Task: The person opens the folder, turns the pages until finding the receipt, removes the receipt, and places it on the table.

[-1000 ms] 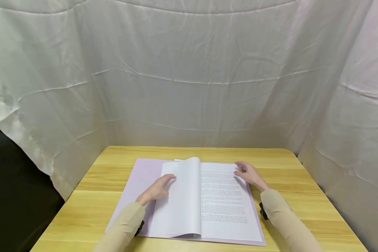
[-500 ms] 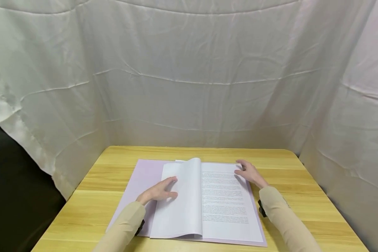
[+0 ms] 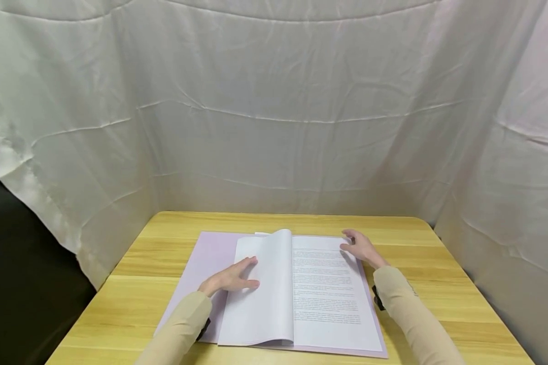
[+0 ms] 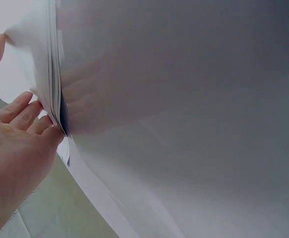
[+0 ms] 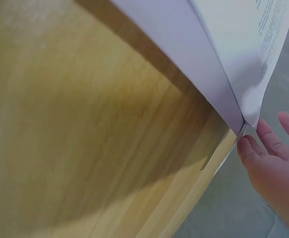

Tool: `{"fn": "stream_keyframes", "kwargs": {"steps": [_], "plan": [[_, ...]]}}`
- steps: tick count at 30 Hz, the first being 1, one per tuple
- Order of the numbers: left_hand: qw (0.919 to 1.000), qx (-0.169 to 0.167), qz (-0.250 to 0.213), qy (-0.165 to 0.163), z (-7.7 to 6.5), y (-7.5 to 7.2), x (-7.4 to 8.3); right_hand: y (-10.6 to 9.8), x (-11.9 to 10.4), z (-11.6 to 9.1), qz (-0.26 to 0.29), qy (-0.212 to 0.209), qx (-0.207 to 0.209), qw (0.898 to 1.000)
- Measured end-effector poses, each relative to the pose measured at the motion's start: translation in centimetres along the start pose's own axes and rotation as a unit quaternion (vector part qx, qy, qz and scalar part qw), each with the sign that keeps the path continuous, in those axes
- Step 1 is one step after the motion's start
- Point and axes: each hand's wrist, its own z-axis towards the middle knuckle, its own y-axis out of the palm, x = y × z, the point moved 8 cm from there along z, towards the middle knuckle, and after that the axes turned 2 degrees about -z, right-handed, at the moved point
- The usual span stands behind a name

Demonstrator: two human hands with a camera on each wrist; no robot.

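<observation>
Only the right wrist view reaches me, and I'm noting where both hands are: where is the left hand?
Observer: The left hand is over the blank-looking white paper sheets folded to the left.
Operator: Do those sheets lie flat?
Observer: No, they bulge up in a curve beside the printed white paper page.
Operator: What shows past their left edge?
Observer: A wide strip of the flat lilac folder.
</observation>
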Motion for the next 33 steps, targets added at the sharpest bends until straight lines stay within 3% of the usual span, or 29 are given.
{"fn": "stream_keyframes", "kwargs": {"steps": [5, 12, 17, 23, 28, 33], "plan": [[1.0000, -0.003, -0.001, 0.003, 0.0, 0.1, 0.0, -0.2, -0.2, -0.1, 0.005, 0.004, 0.004, 1.000], [1.0000, -0.001, -0.003, 0.000, 0.0, 0.1, 0.0, -0.7, -0.5, -0.1, 0.010, -0.012, 0.048, 0.999], [1.0000, -0.001, -0.002, -0.007, 0.0, 0.0, -0.2, -0.8, -0.1, -0.1, 0.019, 0.003, 0.075, 0.997], [0.9999, 0.000, -0.001, -0.011, 0.0, 0.0, -0.1, -1.3, -0.1, -0.3, 0.063, 0.016, 0.102, 0.993], [0.9999, 0.003, -0.007, -0.010, 0.0, -0.1, 0.0, -0.9, -0.4, -1.1, 0.126, 0.004, 0.059, 0.990], [0.9998, 0.007, -0.019, 0.001, 0.0, -0.1, 0.2, -0.5, -0.7, -2.4, 0.201, -0.006, -0.023, 0.979]]}}
